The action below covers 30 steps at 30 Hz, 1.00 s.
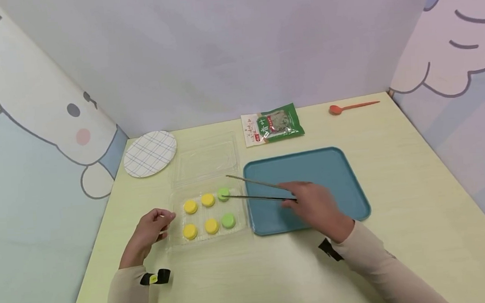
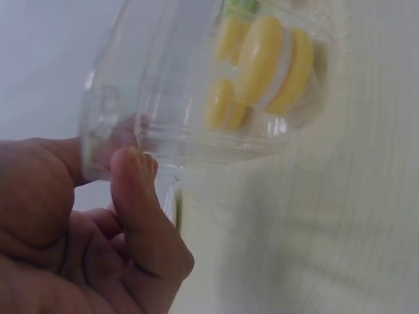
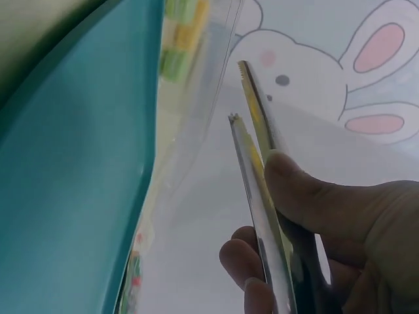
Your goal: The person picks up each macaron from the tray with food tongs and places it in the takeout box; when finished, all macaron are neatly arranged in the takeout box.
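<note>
A clear plastic box [image 1: 199, 216] holds yellow macarons [image 1: 211, 226] in two rows, with two green macarons [image 1: 228, 221] at its right end. At the box's left edge is my left hand [image 1: 149, 229]; in the left wrist view its thumb and finger pinch the clear rim. My right hand [image 1: 318, 207] grips metal tongs [image 1: 262, 197] above the blue tray. The tong arms stand apart with nothing between their tips. One tip overlaps the far green macaron in the head view, while the other reaches over the box's back right side.
The box's clear lid [image 1: 204, 158] lies opened behind it. A checked plate [image 1: 150, 153] is at the back left. The blue tray [image 1: 306, 170] lies right of the box. Farther back are a green and white packet [image 1: 272, 125] and a red spoon [image 1: 336, 110].
</note>
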Each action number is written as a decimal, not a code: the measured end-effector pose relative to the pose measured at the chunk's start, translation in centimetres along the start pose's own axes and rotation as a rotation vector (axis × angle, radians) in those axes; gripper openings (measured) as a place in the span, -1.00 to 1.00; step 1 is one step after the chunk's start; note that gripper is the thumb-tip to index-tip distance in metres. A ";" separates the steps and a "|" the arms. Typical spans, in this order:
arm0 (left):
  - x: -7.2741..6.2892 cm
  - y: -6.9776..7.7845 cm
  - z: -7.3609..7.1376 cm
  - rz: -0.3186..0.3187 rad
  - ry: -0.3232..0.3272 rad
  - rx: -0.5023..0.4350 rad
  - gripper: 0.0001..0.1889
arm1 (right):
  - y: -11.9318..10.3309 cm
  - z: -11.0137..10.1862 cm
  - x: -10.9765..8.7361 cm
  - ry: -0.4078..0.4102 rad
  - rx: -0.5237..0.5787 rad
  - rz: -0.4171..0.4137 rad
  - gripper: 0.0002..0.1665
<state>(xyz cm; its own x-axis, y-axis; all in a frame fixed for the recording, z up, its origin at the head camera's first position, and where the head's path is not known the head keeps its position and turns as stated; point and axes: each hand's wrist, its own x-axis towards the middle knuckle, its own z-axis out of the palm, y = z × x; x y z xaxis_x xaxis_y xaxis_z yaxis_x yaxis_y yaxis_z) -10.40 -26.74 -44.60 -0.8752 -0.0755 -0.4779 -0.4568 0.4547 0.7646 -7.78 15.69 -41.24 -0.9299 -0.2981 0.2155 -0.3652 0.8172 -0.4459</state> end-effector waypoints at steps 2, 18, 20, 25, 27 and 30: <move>0.0 0.0 0.1 -0.006 -0.002 0.000 -0.70 | 0.9 -0.8 -0.6 -0.013 0.014 0.049 -0.43; 0.0 0.1 0.0 -0.009 -0.007 0.011 -0.71 | 6.9 -3.8 -4.5 0.016 0.057 0.252 -0.39; 0.0 0.1 0.0 -0.014 -0.006 0.012 -0.71 | 7.5 -4.0 -4.8 0.032 0.054 0.268 -0.38; 0.1 0.1 -0.1 -0.010 -0.002 0.014 -0.71 | 8.8 -4.7 -5.6 0.044 0.059 0.334 -0.38; 0.1 0.2 -0.1 -0.010 -0.002 0.013 -0.71 | 9.2 -5.0 -5.9 0.043 0.058 0.356 -0.39; 0.0 0.2 -0.1 -0.013 -0.003 0.014 -0.70 | 10.0 -5.3 -6.2 0.029 0.053 0.390 -0.39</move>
<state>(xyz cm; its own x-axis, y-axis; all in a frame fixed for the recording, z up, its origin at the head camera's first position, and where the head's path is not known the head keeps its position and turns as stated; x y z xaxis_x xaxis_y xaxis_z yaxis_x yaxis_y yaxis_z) -10.52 -26.74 -44.46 -0.8686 -0.0794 -0.4891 -0.4661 0.4657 0.7522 -5.43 28.33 -42.43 -0.9980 0.0444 0.0457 0.0125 0.8395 -0.5432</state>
